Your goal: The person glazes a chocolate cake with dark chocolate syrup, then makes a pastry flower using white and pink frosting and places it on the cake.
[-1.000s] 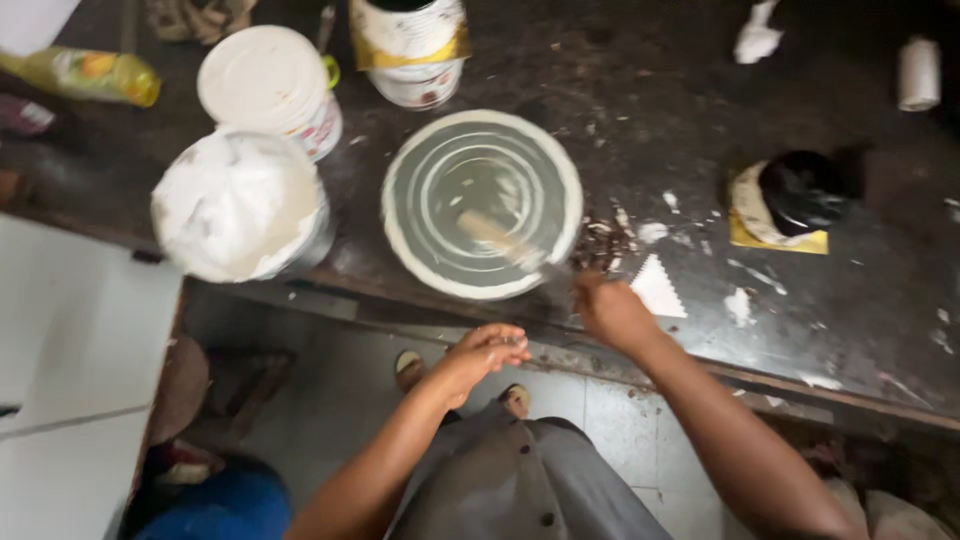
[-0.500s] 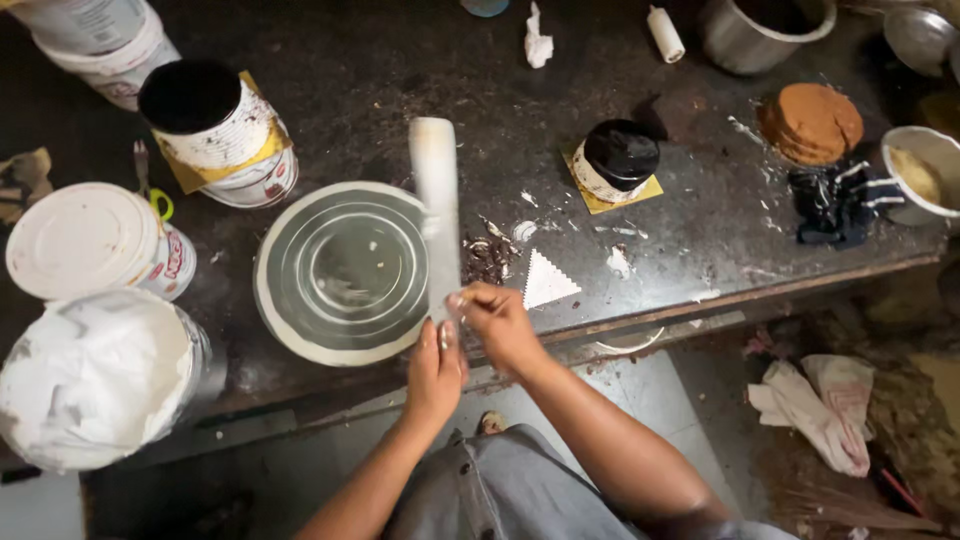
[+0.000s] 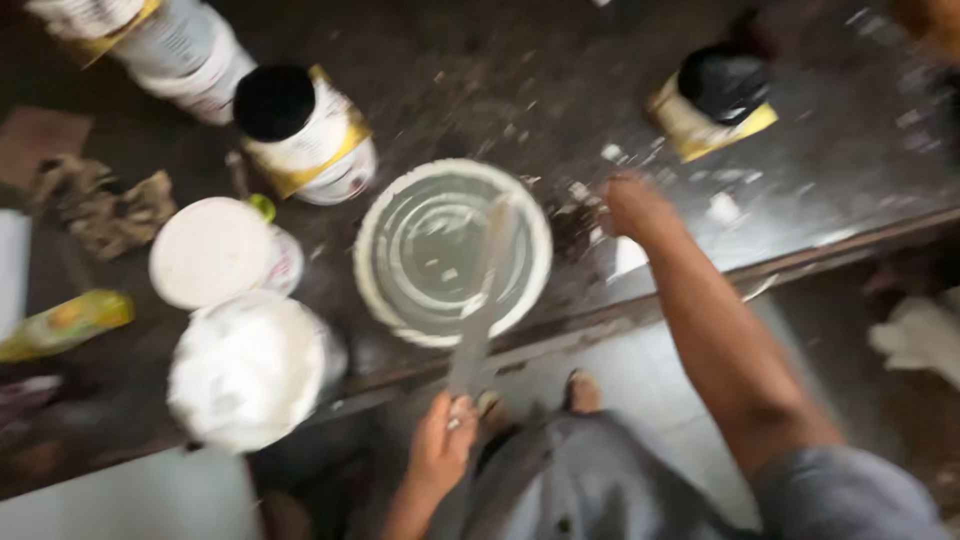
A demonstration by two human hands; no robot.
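Head view, blurred by motion, shows your left hand (image 3: 443, 445) low in the frame, below the edge of the dark worktop (image 3: 480, 90), with its fingers (image 3: 432, 425) closed around the lower end of a long flat stick (image 3: 480, 300). From your grip the stick runs up and away, crossing the rim of the round grey-white lid (image 3: 400, 290) and ending over the lid's right half. Your right hand (image 3: 632, 205) reaches out to the worktop just right of the lid, apart from the stick; whether its fingers are curled or spread, you cannot tell through the blur. Left of the lid sit two white-topped tubs (image 3: 235, 330). Behind it stands an open can (image 3: 300, 130) with a dark mouth, and a small black-capped jar (image 3: 715, 100) stands far right.
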